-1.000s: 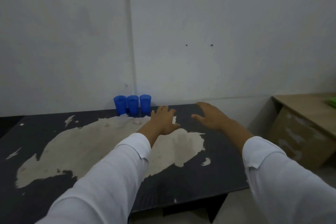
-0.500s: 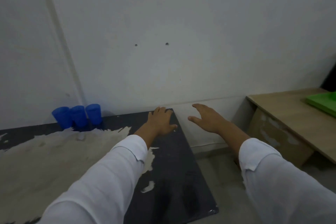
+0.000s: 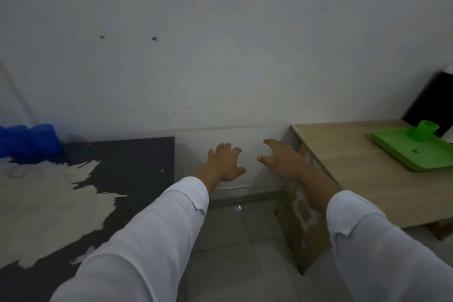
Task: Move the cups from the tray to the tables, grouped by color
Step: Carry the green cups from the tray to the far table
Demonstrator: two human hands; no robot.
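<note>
Both our hands are empty, fingers spread: left hand (image 3: 225, 164), right hand (image 3: 282, 162), out between the tables. Blue cups (image 3: 31, 140) sit on the dark table (image 3: 137, 167); a green cup (image 3: 422, 130) stands on the green tray (image 3: 402, 152).

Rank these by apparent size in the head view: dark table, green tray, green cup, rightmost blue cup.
1. dark table, though cropped by the frame.
2. green tray, cut at the right edge.
3. rightmost blue cup and green cup: look alike, and the blue one is blurred, so unranked.
</note>
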